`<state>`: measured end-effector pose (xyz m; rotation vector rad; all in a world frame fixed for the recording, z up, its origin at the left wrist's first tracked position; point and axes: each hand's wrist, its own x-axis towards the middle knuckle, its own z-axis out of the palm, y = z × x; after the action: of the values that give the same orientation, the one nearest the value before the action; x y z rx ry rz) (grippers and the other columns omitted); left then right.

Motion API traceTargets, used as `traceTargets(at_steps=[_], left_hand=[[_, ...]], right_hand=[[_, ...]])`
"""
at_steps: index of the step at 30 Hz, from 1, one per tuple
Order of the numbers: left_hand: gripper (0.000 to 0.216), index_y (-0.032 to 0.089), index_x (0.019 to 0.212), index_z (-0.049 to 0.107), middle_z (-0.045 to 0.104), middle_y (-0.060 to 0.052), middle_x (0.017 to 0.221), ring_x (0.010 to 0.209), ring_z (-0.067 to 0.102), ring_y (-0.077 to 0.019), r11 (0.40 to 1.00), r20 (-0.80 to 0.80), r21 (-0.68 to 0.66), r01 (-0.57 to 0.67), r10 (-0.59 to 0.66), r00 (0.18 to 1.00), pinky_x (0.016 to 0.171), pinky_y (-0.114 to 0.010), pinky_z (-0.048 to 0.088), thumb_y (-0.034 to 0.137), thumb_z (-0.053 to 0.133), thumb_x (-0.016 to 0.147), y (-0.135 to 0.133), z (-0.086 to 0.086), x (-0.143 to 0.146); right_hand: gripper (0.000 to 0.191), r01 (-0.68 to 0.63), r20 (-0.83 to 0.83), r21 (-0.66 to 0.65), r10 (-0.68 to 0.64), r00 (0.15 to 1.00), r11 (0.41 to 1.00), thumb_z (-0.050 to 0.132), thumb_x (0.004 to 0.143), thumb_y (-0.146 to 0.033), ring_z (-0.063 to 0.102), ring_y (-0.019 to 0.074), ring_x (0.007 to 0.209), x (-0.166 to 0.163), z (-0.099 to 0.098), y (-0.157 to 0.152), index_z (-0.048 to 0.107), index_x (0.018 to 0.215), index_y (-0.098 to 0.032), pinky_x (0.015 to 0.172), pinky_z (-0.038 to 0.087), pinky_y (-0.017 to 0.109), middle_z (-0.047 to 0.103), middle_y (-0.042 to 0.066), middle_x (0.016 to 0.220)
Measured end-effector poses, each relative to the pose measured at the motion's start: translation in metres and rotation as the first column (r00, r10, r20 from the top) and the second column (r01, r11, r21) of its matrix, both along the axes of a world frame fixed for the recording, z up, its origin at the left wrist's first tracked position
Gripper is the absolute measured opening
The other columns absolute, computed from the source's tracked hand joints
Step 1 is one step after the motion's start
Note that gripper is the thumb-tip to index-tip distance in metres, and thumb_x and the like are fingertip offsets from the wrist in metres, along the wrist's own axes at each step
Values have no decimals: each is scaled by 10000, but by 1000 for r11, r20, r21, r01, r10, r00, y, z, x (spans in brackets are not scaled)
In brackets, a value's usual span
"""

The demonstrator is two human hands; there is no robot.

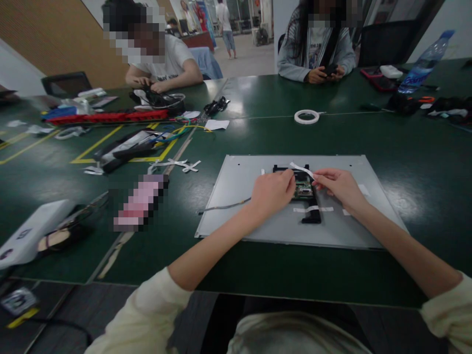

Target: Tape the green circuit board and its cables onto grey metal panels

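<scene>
A light grey flat panel [228, 184] lies on the green table in front of me. On it sit a black bracket [314, 215] and a green circuit board [304, 189]. My right hand [341, 187] pinches one end of a short strip of white tape [301, 168], which hangs above the bracket's top edge. Close beside it, my left hand [272, 191] is closed over the board's left side; its fingertips are partly hidden, and I cannot make out what they hold. Another white tape strip [300, 209] crosses the lower part of the bracket. A thin grey cable [224, 207] runs left from under my left hand.
A roll of white tape [307, 116] lies beyond the panel. To the left are a blurred pink phone [142, 201], several tape pieces [190, 166], a black device with wires [127, 147] and a white case [35, 231]. A water bottle [424, 64] stands far right. Two people sit opposite.
</scene>
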<state>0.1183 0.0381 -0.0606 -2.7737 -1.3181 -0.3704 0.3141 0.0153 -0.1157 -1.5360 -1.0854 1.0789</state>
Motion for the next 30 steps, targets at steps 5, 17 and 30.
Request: traceTargets(at_steps=[5,17,30], left_hand=[[291,163,1088,583,676,-71,989,899,627,-199,996,145,41,78,-84,986,737,-306,464,184,361,901,35,-1,16],[349,164,1189,533,611,-67,1208,1117,553,-177,960,53,-95,263,-259,964,995,-370,368,168,330,905,58,-42,20],[359,148,1181,536,613,-79,1211,1142,544,-187,960,27,-96,264,-263,964,1020,-383,346,155,324,892,56,-42,20]], right_hand=[[336,6,-4,-2,-6,1000,1000,659,725,-361,579,103,570,-5,5,2,650,944,-107,384,278,153,671,81,755],[315,-73,175,25,68,982,997,579,783,-304,619,133,609,4,-8,1,570,1070,-173,448,352,181,669,38,737],[172,-164,671,127,37,741,978,436,859,-218,537,138,615,-4,-6,-10,509,1013,-192,582,341,249,585,-10,694]])
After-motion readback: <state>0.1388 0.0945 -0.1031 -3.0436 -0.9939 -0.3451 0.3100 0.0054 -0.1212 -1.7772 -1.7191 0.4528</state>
